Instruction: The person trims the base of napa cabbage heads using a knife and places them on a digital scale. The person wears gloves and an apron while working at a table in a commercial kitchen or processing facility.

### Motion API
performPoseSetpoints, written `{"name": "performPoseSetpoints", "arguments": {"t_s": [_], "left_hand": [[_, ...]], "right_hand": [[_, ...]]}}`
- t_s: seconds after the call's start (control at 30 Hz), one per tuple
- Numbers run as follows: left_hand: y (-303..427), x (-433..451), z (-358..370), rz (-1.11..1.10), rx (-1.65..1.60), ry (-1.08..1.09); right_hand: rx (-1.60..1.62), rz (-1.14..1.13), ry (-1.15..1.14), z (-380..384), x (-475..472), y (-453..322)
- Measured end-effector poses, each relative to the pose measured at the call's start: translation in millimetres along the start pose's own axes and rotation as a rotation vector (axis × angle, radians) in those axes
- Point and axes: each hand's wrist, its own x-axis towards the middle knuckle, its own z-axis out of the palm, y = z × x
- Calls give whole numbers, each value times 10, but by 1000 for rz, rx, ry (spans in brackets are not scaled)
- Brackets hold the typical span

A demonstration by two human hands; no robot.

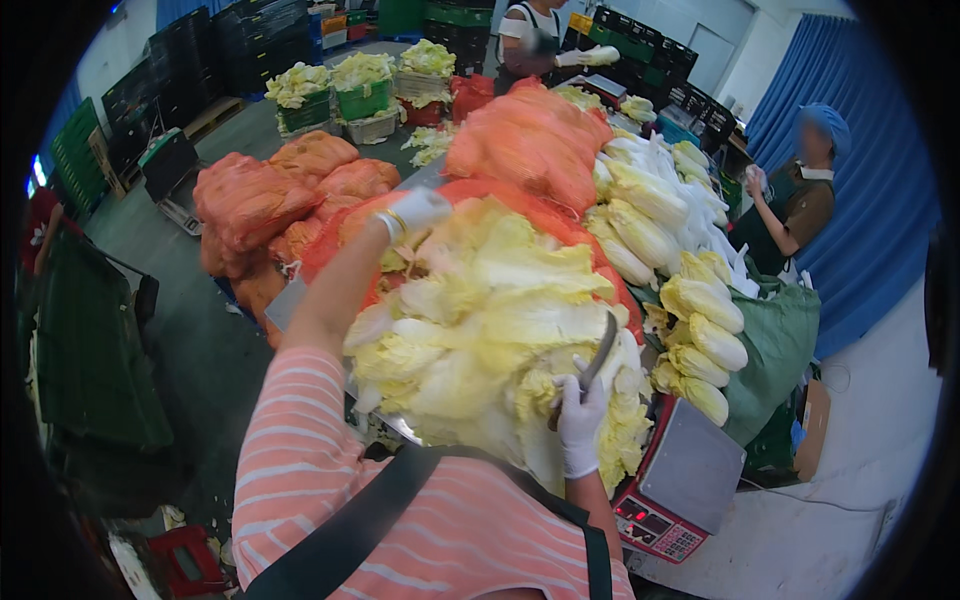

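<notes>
My right hand [583, 424], in a white glove, grips a knife [600, 352] whose curved blade points away from me. Below and around it spreads a heap of loose napa cabbage leaves [480, 322]. My left hand [420, 210], also gloved, is stretched out at the heap's far left side, over an orange-red mesh sack [345, 225]. Motion blurs that hand, so whether its fingers hold anything is unclear. The opened sack's red edge [626, 300] runs behind and to the right of the leaves.
Trimmed napa cabbages [645, 232] lie in rows at right, beside a red digital scale [675, 472]. Full mesh sacks [525, 142] stand beyond the heap, others [255, 199] at left. Two co-workers [787, 195] stand across the table. Leaf-filled crates [364, 101] sit behind.
</notes>
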Motion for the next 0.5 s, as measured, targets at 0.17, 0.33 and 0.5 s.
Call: {"name": "performPoseSetpoints", "arguments": {"t_s": [0.17,0.33,0.5], "left_hand": [[-1137,-235,313,-155,491,106],[-1507,173,-19,-380,385,76],[-562,151,71,-442,-140,-103]], "right_hand": [[-283,-183,129,401,-75,286],[-344,-89,167,457,-47,464],[-462,-17,205,458,-85,383]]}}
